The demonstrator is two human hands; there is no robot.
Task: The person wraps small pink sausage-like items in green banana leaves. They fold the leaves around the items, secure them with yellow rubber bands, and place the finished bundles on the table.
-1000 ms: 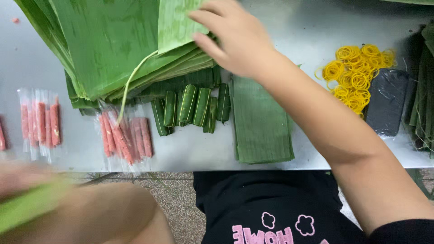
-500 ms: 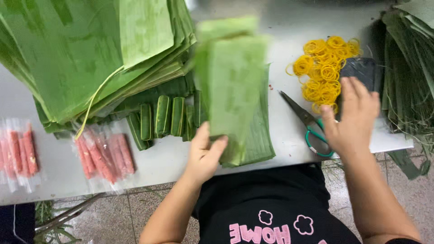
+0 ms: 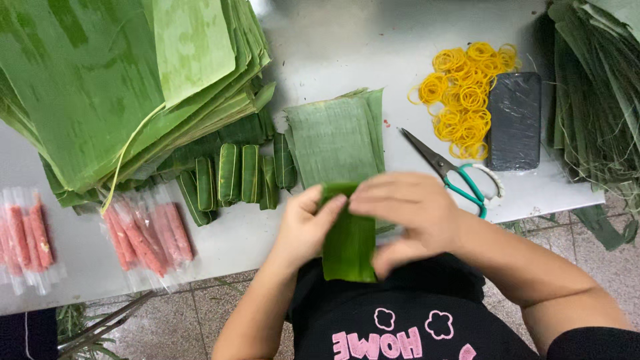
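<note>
Both hands hold a dark green folded banana leaf piece (image 3: 348, 243) at the near table edge. My left hand (image 3: 303, 227) pinches its left side and my right hand (image 3: 407, 213) covers its right side and top. Just beyond them a small stack of cut leaf sheets (image 3: 335, 137) lies flat on the grey table (image 3: 347, 47). Left of it lie several leaf-wrapped rolls (image 3: 240, 175), and further left pink sausages in clear plastic (image 3: 145, 235).
A big pile of banana leaves (image 3: 113, 87) fills the far left. Green-handled scissors (image 3: 450, 175), a heap of yellow rubber bands (image 3: 463, 93) and a dark phone (image 3: 513, 120) lie at right. Leaf strips (image 3: 593, 87) cover the far right. More sausages (image 3: 27, 243) sit at the left edge.
My right hand left the phone and came to the middle. Both hands now grip a folded leaf piece at the table edge, where before the left hand lifted a leaf sheet.
</note>
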